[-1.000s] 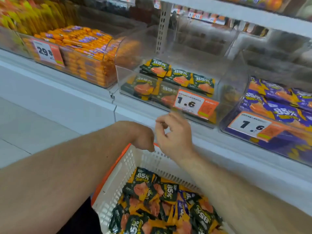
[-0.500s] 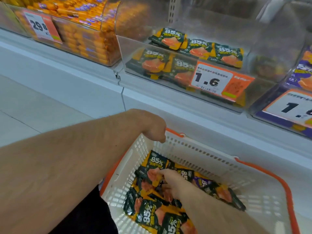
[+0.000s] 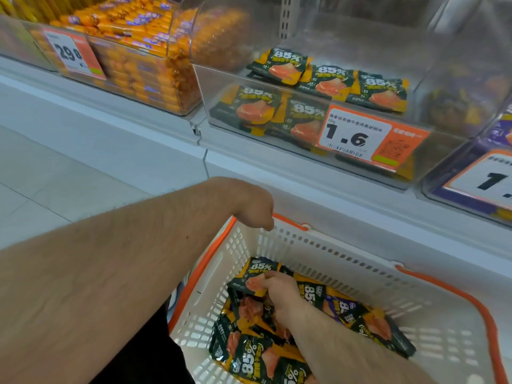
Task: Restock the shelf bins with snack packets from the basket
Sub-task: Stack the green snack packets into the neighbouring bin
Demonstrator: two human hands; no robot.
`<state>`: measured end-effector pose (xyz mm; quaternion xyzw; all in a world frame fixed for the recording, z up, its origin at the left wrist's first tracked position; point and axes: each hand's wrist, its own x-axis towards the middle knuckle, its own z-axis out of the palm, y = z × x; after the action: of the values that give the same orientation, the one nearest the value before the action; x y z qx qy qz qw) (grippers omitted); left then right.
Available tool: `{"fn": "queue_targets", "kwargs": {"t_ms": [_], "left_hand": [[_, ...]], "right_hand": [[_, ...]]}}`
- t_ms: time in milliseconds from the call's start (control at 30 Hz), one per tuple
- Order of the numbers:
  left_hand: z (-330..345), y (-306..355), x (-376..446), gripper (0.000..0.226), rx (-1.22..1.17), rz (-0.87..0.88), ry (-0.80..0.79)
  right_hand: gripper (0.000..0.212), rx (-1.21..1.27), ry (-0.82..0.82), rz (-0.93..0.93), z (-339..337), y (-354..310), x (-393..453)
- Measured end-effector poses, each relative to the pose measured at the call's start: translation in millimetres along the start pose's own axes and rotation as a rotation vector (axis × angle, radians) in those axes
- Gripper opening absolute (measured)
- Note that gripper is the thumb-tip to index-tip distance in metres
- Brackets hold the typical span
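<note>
A white basket (image 3: 346, 261) with an orange rim hangs below the shelf, and my left hand (image 3: 253, 209) curls over its near-left rim, fingers hidden. Several black-and-yellow "85%" snack packets (image 3: 249, 358) lie in it. My right hand (image 3: 279, 295) is down among them and pinches one packet (image 3: 256, 274) lifted at the pile's far end. Above, a clear shelf bin (image 3: 221, 87) with a "1.6" price tag (image 3: 357, 137) holds several of the same packets (image 3: 324, 81).
Left of that bin stands a clear bin of orange packets (image 3: 133, 59) tagged "29.8". At the right edge is a bin of purple packets (image 3: 498, 134). A white shelf ledge (image 3: 332, 189) runs in front of the bins; pale floor tiles (image 3: 41, 176) lie at left.
My right hand dropped from in front of the shelf ledge into the basket and took hold of a packet. The view tilted down; my left hand stayed on the rim.
</note>
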<state>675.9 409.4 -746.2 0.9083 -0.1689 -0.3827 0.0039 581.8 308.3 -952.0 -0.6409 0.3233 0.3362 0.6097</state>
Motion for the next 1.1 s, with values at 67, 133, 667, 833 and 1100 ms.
{"fn": "queue_targets", "kwargs": {"t_ms": [67, 133, 667, 833, 1100], "left_hand": [[-2.6, -0.5, -3.9, 0.042, 0.0, 0.001, 0.016], [-6.4, -1.4, -6.9, 0.041, 0.017, 0.011, 0.05], [-57.7, -39.6, -84.1, 0.026, -0.479, 0.031, 0.158], [-59.1, -54.2, -103.6, 0.011, -0.788, 0.139, 0.262], [-75.1, -34.5, -101.5, 0.018, -1.46, 0.343, 0.913]], "right_hand": [[0.025, -0.135, 0.053, -0.11, -5.8, -8.4, -10.7], [0.035, -0.341, 0.127, -0.224, -12.0, -18.7, -23.9], [0.025, -0.367, 0.02, -0.828, -55.8, -143.9, -162.2], [0.03, -0.265, 0.002, -0.924, -52.1, -159.7, -188.2], [0.038, 0.035, -0.05, -1.015, -59.8, -204.1, -234.8]]}}
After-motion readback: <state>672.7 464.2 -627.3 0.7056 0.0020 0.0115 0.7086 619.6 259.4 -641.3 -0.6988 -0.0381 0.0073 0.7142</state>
